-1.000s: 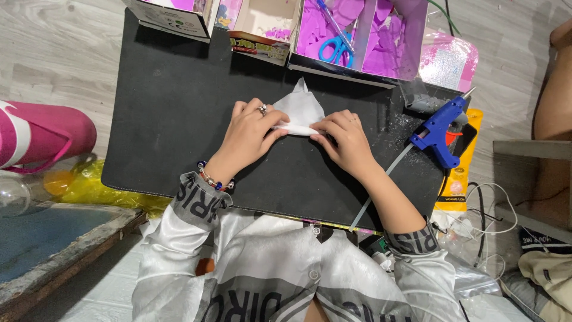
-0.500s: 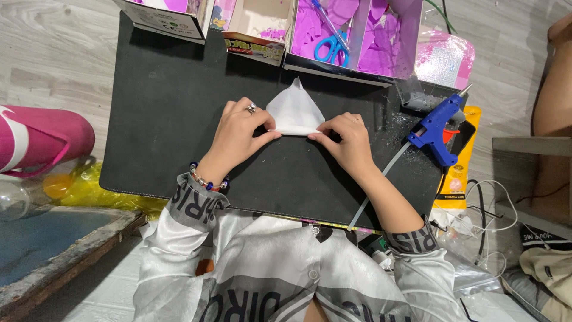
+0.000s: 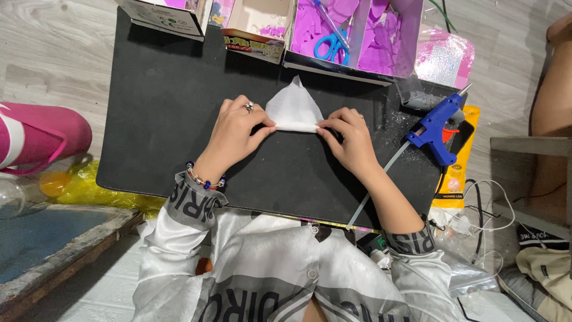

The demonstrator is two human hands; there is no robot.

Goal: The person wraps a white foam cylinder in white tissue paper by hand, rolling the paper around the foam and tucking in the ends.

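Nearest the camera: white satin sleeves with grey printed cuffs, a beaded bracelet (image 3: 202,180) on the left wrist.

Change vs a second ago: the white sheet's (image 3: 293,106) near edge now reads as a tighter, narrower rolled hem, and the piece sits as a clean triangle, apex pointing away. Both hands have crept a little farther up the black tabletop (image 3: 149,125). Looks like the fold/roll along the base edge is being worked, with the crease held flat.

Grip: left hand (image 3: 233,132), ring on one finger, is closed to a fingertip pinch on the hem's left end. Right hand (image 3: 351,137) mirrors it, fingers curled and pinching/pressing the right end. Neither hand is open; both hold the sheet down on the tabletop, mid-board.

Right of the hands: blue glue gun (image 3: 436,126) lying untouched, cord trailing back.

Far edge: open boxes with purple cut-outs and blue scissors (image 3: 329,46).
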